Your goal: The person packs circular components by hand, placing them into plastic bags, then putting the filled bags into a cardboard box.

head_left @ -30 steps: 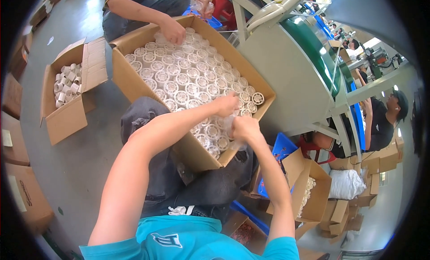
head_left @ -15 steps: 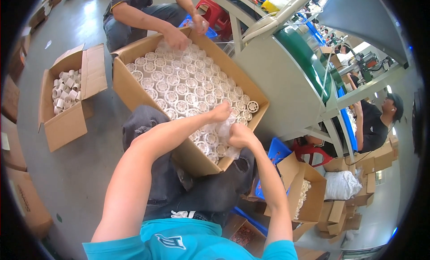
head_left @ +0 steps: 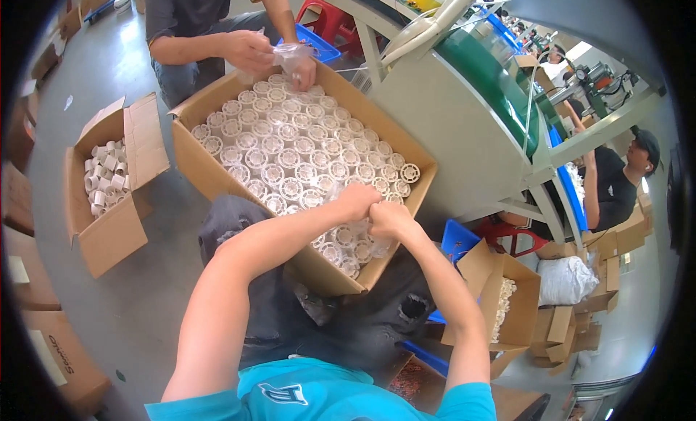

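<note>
A large cardboard box (head_left: 190, 149) stands in front of my knees, filled with rows of round white plastic parts (head_left: 288, 158) with spoked tops. Many of them are wrapped in see-through plastic. Over the box's near right part, my left hand (head_left: 358, 201) and my right hand (head_left: 390, 220) are closed and meet knuckle to knuckle. Both grip a see-through plastic bag (head_left: 378, 245), part of which shows below my right hand. My fingers hide most of what is between them.
Across the box, a co-worker's hands (head_left: 250, 52) handle thin plastic film (head_left: 291, 52). At left stands an open carton (head_left: 87, 167) of white tube pieces. A grey machine frame (head_left: 428, 124) borders the box's right side. Another open carton (head_left: 523, 305) and a white sack (head_left: 567, 279) are at right.
My hands have drawn together, and less of the plastic shows between them. The co-worker's hands have lifted from the parts and now hold film above the box's far edge.
</note>
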Demonstrator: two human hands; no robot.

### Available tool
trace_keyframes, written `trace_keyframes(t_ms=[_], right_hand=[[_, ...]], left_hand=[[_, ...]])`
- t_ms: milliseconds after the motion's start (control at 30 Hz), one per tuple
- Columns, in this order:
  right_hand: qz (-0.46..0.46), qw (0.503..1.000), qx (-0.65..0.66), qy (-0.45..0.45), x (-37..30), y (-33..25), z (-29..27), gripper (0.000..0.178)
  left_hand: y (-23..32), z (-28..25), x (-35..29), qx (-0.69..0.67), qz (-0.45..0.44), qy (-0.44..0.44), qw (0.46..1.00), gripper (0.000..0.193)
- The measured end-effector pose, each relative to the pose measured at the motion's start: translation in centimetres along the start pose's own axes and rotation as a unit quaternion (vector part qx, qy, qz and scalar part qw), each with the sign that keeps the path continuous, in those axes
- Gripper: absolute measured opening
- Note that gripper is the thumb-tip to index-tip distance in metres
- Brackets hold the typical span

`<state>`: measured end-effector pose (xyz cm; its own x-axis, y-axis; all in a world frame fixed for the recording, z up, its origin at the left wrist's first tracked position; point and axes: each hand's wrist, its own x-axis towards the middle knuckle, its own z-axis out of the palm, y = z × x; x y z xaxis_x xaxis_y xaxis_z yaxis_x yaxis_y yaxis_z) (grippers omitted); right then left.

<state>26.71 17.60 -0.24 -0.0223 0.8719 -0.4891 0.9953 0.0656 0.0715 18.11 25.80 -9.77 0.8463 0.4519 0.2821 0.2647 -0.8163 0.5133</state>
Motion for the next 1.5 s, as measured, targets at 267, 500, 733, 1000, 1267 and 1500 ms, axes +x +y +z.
trace_keyframes(t_ms=[267, 500, 733, 1000, 1267, 1500], right_hand=[[-0.034, 0.992, 0.09, 0.08, 0.7, 0.8, -0.5, 0.018], [-0.107, 0.98, 0.151, 0.066, 2.1, 0.1, 2.7, 0.014], [-0.144, 0.976, 0.146, 0.077, 2.1, 0.5, 1.5, 0.013], [-0.13, 0.914, 0.346, 0.169, 1.4, 0.6, 2.1, 0.02], [-0.063, 0.874, 0.37, 0.31, -0.5, 0.9, 0.5, 0.02], [-0.136, 0.965, 0.224, 0.03, -2.0, 1.2, 0.9, 0.019]], left_hand=[[0.3, -7.3, 2.1, -0.072, -0.135, -0.001, 0.988, 0.016], [-0.6, -10.3, -3.9, -0.058, -0.076, -0.246, 0.965, 0.028], [1.8, -7.1, -7.5, 0.002, -0.007, -0.323, 0.946, 0.033], [1.4, -6.3, -6.4, 0.009, -0.013, -0.333, 0.943, 0.017], [2.3, -6.7, -6.1, -0.025, -0.017, -0.278, 0.96, 0.023], [1.4, -8.8, -6.0, -0.22, 0.07, -0.106, 0.967, 0.019]])
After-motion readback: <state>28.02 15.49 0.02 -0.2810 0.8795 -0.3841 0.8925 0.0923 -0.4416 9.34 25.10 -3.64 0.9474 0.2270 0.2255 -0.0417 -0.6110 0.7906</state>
